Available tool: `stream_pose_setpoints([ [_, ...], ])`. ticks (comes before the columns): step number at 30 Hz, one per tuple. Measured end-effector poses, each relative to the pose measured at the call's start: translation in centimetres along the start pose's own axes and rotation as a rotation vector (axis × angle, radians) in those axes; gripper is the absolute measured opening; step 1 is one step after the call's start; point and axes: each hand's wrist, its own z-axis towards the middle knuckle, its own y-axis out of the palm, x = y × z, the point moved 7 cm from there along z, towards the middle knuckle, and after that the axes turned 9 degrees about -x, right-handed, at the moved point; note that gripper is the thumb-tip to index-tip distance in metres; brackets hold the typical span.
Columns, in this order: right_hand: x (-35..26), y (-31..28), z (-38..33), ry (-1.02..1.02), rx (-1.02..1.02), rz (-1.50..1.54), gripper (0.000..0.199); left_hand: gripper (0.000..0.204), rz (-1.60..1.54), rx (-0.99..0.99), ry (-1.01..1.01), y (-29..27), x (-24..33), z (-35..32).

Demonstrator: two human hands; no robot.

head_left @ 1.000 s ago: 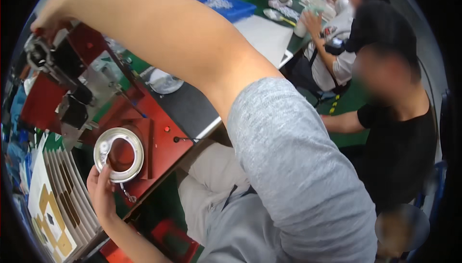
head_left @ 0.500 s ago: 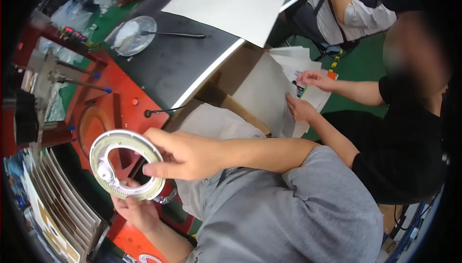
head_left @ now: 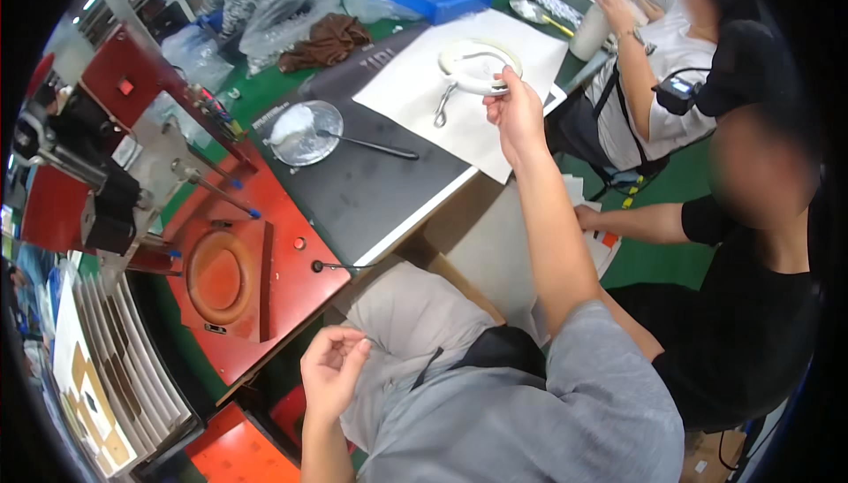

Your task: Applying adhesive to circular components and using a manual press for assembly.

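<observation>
My right hand (head_left: 517, 112) is stretched far out over a white sheet (head_left: 402, 85) on the workbench. Between its thumb and fingers it grips the near right edge of a white plastic ring (head_left: 452, 60) with a pale yellowish inner band. A small shiny metal loop (head_left: 442, 110) shows just below the ring's left side; whether it is attached to the ring I cannot tell. Near my lap, my left hand (head_left: 329, 372) is raised with loosely curled fingers, the thumb apart from them, and nothing visible in it.
A red press machine (head_left: 305, 284) with a round orange fixture (head_left: 219, 278) stands at left. On the dark mat lie a clear dish (head_left: 309, 149) of white material and a black-handled stick (head_left: 380, 145). Blue trays (head_left: 442, 1) sit behind. Two people work at right; one hand (head_left: 587, 216) is near papers.
My right hand has carried the ring from above the red machine to the far right, over the white sheet. The left hand has let go of the ring and drawn back. The view has shifted.
</observation>
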Motion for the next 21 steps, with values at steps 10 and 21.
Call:
stream_pose_setpoints([
  [10,6.3,-10.0,15.1,0.269,0.161,-0.113,0.047,0.010,0.015,0.300,-0.058,-5.6,-4.6,-5.9],
  [21,3.6,8.9,-9.3,0.197,-0.788,-0.030,0.031,0.011,0.284,1.030,-0.075,-16.4,-3.9,-19.4],
])
